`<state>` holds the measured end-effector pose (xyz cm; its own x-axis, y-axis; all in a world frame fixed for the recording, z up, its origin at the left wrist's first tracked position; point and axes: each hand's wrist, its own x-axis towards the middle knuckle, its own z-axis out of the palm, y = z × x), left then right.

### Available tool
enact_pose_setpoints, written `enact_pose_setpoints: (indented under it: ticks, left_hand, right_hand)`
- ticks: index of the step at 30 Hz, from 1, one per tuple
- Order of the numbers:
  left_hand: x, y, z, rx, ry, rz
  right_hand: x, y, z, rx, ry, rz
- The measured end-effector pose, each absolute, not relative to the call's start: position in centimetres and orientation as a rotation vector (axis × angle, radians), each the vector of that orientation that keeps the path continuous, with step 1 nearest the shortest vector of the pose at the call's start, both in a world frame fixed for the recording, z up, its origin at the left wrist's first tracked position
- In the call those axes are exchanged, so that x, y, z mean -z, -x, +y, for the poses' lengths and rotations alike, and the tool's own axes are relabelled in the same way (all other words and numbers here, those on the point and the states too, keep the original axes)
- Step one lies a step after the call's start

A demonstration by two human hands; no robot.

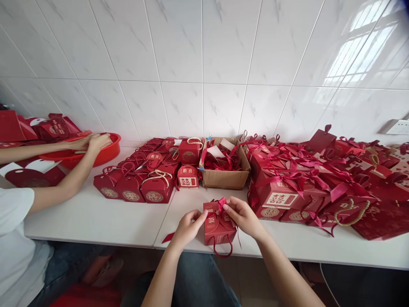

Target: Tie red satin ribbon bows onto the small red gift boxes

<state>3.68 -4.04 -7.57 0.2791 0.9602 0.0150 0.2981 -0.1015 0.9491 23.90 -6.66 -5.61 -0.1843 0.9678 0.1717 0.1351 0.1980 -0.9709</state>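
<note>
A small red gift box (219, 233) with gold lettering stands near the front edge of the white table, its dark red cord handle (224, 255) hanging over the edge. On its top sits a glossy crimson ribbon (221, 204) in a loop. My right hand (244, 216) pinches the ribbon between thumb and fingers at the box's upper right. My left hand (188, 228) is closed at the left side of the same box, thumb against its upper edge; whether it also grips a ribbon end is hidden. A loose red ribbon end (168, 237) lies left of the box.
Behind the box stands an open cardboard carton (225, 179) of ribbons and cards. Closed gift boxes (131, 187) are grouped at left. Stacked ribboned boxes (281, 187) fill the right. A co-worker's hands (96, 143) are over a red basin (111, 149) at far left.
</note>
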Motion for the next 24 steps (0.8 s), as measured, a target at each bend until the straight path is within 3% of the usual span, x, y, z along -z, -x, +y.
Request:
enact_pose_setpoints:
  ticks: [8,14,24]
  left_hand:
    - [3.0,-2.6,-4.6,-0.856,-1.510,0.943]
    - [0.1,-5.2,-3.1,-0.836,-1.529,0.719]
    - [4.1,-5.3,-1.8,-0.960,-1.564,0.959]
  right_hand:
    - [6.0,-22.2,-6.9,-0.764,1.315,-1.529]
    - [5.0,-22.7,-7.9,-0.686,1.195,-1.792]
    - [6.4,-22.7,-7.1,-0.722,1.220,-1.664]
